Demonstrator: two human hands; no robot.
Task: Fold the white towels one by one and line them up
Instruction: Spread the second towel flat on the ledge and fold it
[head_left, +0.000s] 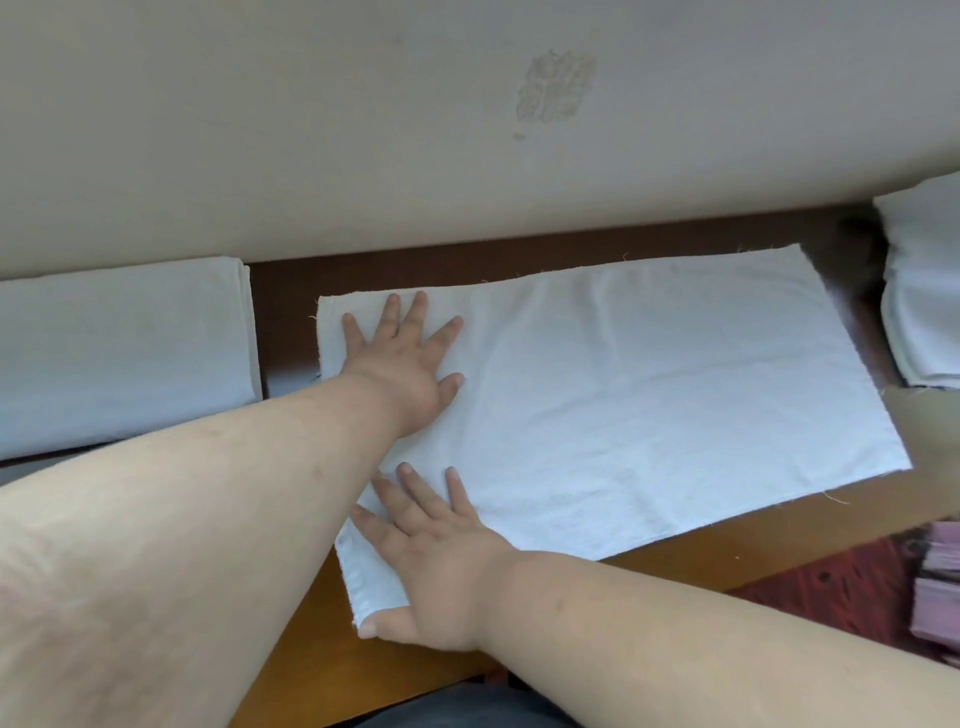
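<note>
A white towel (649, 395) lies flat across the brown wooden table (779, 535), long side running left to right. My left hand (405, 364) rests palm down on its far left part, fingers spread. My right hand (436, 561) presses flat on the near left corner, fingers apart, thumb at the towel's edge. Neither hand grips the cloth. A folded white towel (119, 353) sits to the left, against the wall. At the right edge is a stack of white towels (924, 291), partly cut off by the frame.
A beige wall (467, 114) with a scuffed patch runs along the table's far side. Past the near right table edge are a red patterned surface (831, 587) and pinkish stacked items (940, 582).
</note>
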